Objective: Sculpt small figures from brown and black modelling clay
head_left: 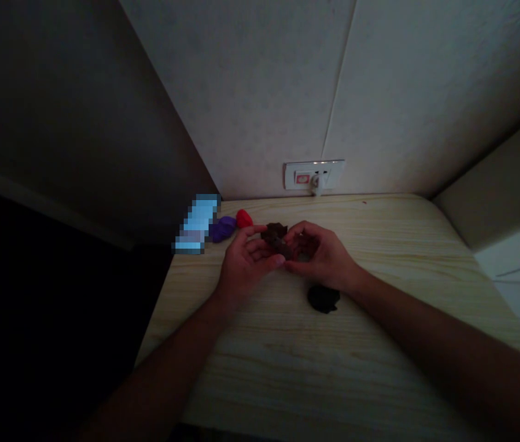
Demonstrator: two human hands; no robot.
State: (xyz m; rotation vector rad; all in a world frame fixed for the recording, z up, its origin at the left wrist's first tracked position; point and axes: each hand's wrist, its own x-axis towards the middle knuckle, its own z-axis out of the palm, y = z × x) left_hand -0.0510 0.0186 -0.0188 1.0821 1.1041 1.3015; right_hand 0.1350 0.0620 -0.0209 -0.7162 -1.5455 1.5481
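Observation:
Over the middle of the table, my left hand [247,261] and my right hand [322,255] meet around a dark brown piece of what looks like modelling clay [280,247]. The left fingers curl under and behind it, with the thumb at its near side. My right fingertips pinch its right end. Just behind the held piece shows another dark brown lump [276,231], partly covered; whether the two are joined I cannot tell. A black lump [323,299] lies on the table below my right hand. Beyond my left hand are a red lump [244,218] and a purple lump [223,229].
The light wood-grain table [333,374] stands against a pale wall. A blurred, bright blue screen-like object [196,224] lies at its far left corner. On the wall is a socket plate [306,177] with a white plug [317,183]. Left of the table is dark.

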